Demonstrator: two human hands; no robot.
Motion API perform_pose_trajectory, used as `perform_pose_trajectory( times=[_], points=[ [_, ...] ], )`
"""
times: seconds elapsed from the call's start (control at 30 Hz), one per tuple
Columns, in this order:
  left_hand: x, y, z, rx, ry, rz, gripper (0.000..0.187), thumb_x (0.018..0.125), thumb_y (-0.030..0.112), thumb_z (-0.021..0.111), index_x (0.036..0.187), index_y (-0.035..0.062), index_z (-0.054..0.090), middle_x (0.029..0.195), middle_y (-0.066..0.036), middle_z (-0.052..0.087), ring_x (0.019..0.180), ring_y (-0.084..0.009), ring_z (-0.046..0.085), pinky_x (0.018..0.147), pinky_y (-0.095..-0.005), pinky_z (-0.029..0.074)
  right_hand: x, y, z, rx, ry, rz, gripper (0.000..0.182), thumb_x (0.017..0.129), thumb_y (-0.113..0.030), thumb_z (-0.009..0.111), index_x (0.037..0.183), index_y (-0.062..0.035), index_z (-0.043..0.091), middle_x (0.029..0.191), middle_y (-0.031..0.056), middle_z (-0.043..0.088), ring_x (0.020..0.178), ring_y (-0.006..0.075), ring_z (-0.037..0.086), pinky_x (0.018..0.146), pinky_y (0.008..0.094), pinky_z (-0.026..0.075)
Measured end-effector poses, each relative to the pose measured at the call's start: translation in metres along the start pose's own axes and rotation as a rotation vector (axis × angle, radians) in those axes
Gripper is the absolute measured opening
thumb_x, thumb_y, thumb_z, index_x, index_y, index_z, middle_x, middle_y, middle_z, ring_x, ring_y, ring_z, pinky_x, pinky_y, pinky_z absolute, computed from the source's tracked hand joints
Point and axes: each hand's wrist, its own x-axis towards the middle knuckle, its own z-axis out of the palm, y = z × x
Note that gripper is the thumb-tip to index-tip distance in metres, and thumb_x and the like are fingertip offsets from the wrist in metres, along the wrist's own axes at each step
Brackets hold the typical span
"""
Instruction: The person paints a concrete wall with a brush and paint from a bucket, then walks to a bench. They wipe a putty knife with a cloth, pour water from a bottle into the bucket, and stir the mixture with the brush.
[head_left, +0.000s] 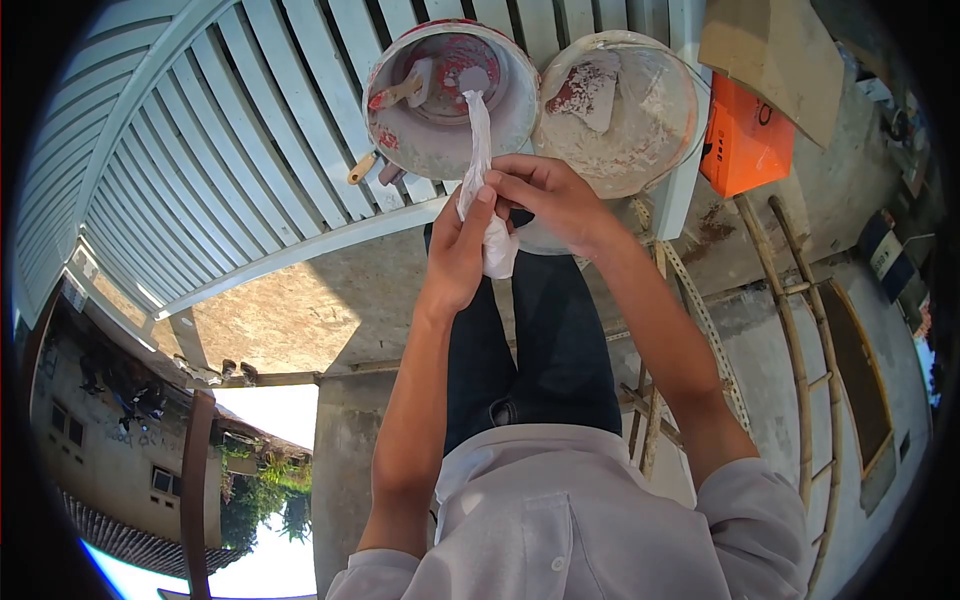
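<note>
My left hand [458, 255] and my right hand [562, 203] are close together in front of me, fingers pinched on a limp, crumpled white piece of thin plastic or cloth [480, 140]. Its narrow twisted end reaches over the near bucket [508, 135], and a loose fold hangs below my fingers. Inside that bucket, stained red and white, a paintbrush [402, 92] leans at the left and a whitish patch shows near the bottom. Right beside it is a second, translucent bucket [680, 110] smeared with whitish paste, holding a flat piece [598, 100] in dark red and white.
Both buckets stand on a pale slatted surface [270, 130]. A wooden-handled tool [362, 168] lies by the near bucket. An orange box [745, 140] and cardboard [765, 60] are at the right, with a bamboo ladder [795, 330] beyond my right arm.
</note>
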Motion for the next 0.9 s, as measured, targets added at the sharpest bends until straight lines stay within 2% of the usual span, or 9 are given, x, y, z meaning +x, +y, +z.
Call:
perform_pose_trajectory(
  times=[0.17, 0.43, 0.53, 0.63, 0.73, 0.83, 0.9],
  points=[
    [0.002, -0.005, -0.008, -0.035, -0.089, 0.003, 0.026, 0.104, 0.026, 0.051, 0.112, 0.0014, 0.056, 0.087, -0.002, 0.06, 0.074, -0.0095, 0.056, 0.066, -0.0257, 0.048, 0.001, -0.001, 0.003, 0.039, 0.061, 0.002, 0.023, 0.099, -0.022, 0.061, 0.107, -0.0019, 0.068, 0.075, -0.0019, 0.059, 0.066, 0.0057, 0.054, 0.056, 0.0249, 0.048],
    [0.001, -0.001, -0.003, -0.106, -0.126, -0.035, 0.027, 0.107, 0.022, 0.042, 0.121, 0.0013, 0.05, 0.084, -0.003, 0.057, 0.075, -0.012, 0.059, 0.066, -0.0278, 0.049, -0.004, -0.007, 0.004, 0.079, 0.032, 0.028, 0.024, 0.1, -0.022, 0.058, 0.109, -0.0014, 0.065, 0.08, 0.0006, 0.06, 0.066, 0.0075, 0.056, 0.052, 0.0256, 0.047],
    [0.003, -0.003, -0.005, -0.016, -0.104, -0.027, 0.028, 0.107, 0.023, 0.039, 0.12, 0.0009, 0.051, 0.083, -0.003, 0.056, 0.073, -0.0118, 0.057, 0.065, -0.0277, 0.048, -0.004, -0.006, 0.003, 0.069, 0.022, 0.052, 0.024, 0.101, -0.022, 0.056, 0.11, -0.0017, 0.065, 0.081, 0.0012, 0.061, 0.066, 0.008, 0.057, 0.052, 0.0261, 0.047],
    [0.003, -0.005, -0.005, 0.096, -0.071, -0.022, 0.028, 0.107, 0.021, 0.037, 0.119, 0.0003, 0.051, 0.083, -0.004, 0.056, 0.072, -0.0116, 0.056, 0.065, -0.0275, 0.047, -0.006, -0.009, 0.006, 0.079, 0.061, 0.049, 0.028, 0.1, -0.026, 0.058, 0.11, -0.001, 0.066, 0.083, 0.002, 0.061, 0.066, 0.0086, 0.058, 0.054, 0.0258, 0.047],
    [0.005, -0.008, -0.008, 0.26, -0.076, 0.034, 0.027, 0.105, 0.019, 0.037, 0.118, -0.0003, 0.052, 0.085, -0.006, 0.058, 0.075, -0.0135, 0.057, 0.069, -0.0285, 0.047, -0.008, -0.016, 0.009, -0.183, 0.047, 0.039, 0.031, 0.098, -0.029, 0.062, 0.106, -0.0002, 0.068, 0.085, 0.0043, 0.062, 0.072, 0.0109, 0.06, 0.06, 0.0275, 0.049],
    [0.006, -0.015, -0.01, 0.433, -0.032, 0.106, 0.027, 0.104, 0.016, 0.038, 0.12, -0.001, 0.051, 0.089, -0.009, 0.061, 0.079, -0.0174, 0.06, 0.074, -0.0308, 0.048, -0.012, -0.014, 0.012, -0.436, 0.081, -0.064, 0.033, 0.096, -0.028, 0.065, 0.114, -0.0006, 0.068, 0.092, 0.0019, 0.067, 0.083, 0.0091, 0.06, 0.074, 0.0273, 0.05],
    [0.005, -0.016, -0.007, 0.512, -0.008, 0.162, 0.028, 0.104, 0.015, 0.039, 0.123, -0.0012, 0.05, 0.092, -0.011, 0.062, 0.082, -0.02, 0.061, 0.076, -0.0324, 0.048, -0.011, -0.011, 0.013, -0.428, 0.089, -0.075, 0.032, 0.096, -0.027, 0.065, 0.114, -0.0002, 0.068, 0.095, 0.0029, 0.068, 0.086, 0.0089, 0.06, 0.076, 0.0274, 0.05]
  ],
)
